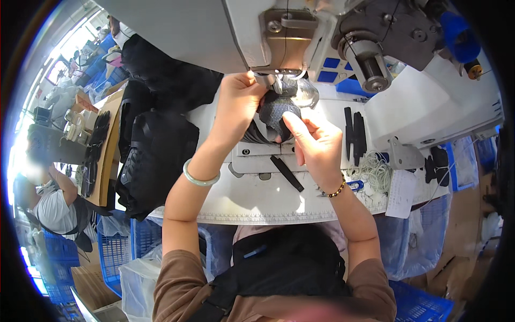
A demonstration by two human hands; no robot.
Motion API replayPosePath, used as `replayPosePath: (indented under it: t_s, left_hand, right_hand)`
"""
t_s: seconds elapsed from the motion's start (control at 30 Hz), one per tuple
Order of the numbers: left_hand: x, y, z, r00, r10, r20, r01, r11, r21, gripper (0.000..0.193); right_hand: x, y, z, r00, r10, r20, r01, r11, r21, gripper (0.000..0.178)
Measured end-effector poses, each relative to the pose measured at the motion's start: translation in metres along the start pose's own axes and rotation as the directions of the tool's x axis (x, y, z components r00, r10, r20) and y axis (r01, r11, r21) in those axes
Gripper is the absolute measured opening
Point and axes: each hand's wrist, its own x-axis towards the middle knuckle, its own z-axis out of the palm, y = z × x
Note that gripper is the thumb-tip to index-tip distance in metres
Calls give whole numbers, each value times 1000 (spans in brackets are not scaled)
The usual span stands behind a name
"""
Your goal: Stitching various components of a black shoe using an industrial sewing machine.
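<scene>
A dark grey knitted fabric piece (279,111) lies under the needle area of a white industrial sewing machine (300,37). My left hand (240,102) grips the piece's upper left edge right beside the presser foot (271,81). My right hand (316,142) presses on the piece's lower right side, with the forefinger stretched toward the fabric. A pale green bangle sits on my left wrist and a beaded bracelet on my right wrist.
A stack of black fabric pieces (155,155) lies left on the white sewing table (257,198). Black strips (355,134), one loose strip (287,173), white cord (375,173) and a paper sheet (401,193) lie right. Blue crates (115,252) stand below; a seated person (51,204) is far left.
</scene>
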Motion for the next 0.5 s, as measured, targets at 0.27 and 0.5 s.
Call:
replayPosePath:
  t_s: [0.27, 0.5]
  left_hand:
    - [-2, 7, 1, 998, -11, 63, 18, 995, -101, 16]
    - [-11, 16, 0, 993, -46, 109, 53, 997, -60, 21]
  right_hand:
    - [1, 12, 5, 989, -144, -34, 139, 984, -111, 12]
    - [-13, 1, 13, 988, -150, -43, 145, 984, -107, 50]
